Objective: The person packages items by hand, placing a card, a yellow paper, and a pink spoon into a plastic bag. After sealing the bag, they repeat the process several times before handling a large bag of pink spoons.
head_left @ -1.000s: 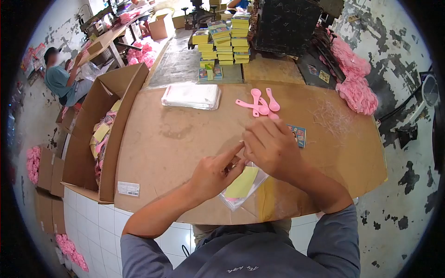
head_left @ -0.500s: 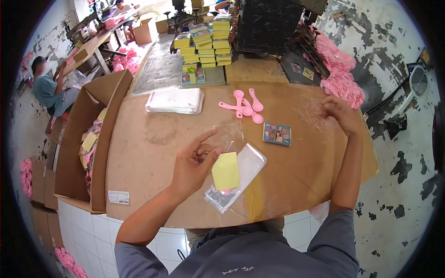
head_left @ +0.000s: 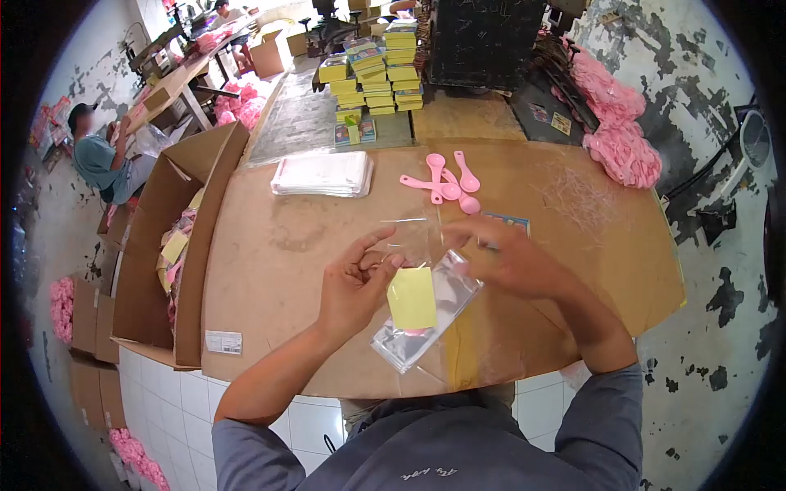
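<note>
My left hand (head_left: 358, 282) pinches a clear plastic bag (head_left: 409, 237) near its upper end. A yellow card (head_left: 413, 299) shows inside it, with a bit of something pink at the card's lower edge. Beneath lies a slanted pile of clear bags (head_left: 454, 315). My right hand (head_left: 512, 255), smeared by motion, hovers just right of the bag's upper end; I cannot make out whether its fingers hold anything. Behind that hand, a printed picture card (head_left: 516, 221) is mostly hidden. Several pink measuring spoons (head_left: 446, 190) lie together beyond the bag.
Another stack of clear bags (head_left: 322, 174) lies at the back left. An open cardboard box (head_left: 213, 245) with packed items borders the table's left side. Yellow-edged card stacks (head_left: 377, 78) stand behind. Thin clear strips (head_left: 581, 196) lie right, near pink bundles (head_left: 626, 155). A person (head_left: 102, 159) sits far left.
My right hand has swung from the clear strips at the right to beside the bag's upper end, now covering much of the picture card. My left hand keeps its pinch. The view has shifted slightly.
</note>
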The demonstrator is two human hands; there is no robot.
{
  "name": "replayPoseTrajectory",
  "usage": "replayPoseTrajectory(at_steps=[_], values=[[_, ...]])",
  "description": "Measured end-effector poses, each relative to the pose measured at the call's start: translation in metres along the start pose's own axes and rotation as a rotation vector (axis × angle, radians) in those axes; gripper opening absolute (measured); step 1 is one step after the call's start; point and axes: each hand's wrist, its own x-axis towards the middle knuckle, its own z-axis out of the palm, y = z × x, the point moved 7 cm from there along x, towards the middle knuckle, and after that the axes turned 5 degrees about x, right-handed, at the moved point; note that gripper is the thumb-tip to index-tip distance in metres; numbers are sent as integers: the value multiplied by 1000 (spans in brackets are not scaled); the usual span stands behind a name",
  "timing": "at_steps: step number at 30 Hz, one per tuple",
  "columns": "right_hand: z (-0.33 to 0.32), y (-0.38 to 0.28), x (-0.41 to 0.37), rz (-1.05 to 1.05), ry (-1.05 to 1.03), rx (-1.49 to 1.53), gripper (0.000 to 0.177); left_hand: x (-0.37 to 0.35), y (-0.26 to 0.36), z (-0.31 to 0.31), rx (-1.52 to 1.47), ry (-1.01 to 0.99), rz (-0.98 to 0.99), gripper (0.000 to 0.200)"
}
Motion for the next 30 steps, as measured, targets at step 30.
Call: replayPoseTrajectory(at_steps=[30], values=[[29,52,5,142,26,511,16,2,-16,-2,43,-168,-47,23]])
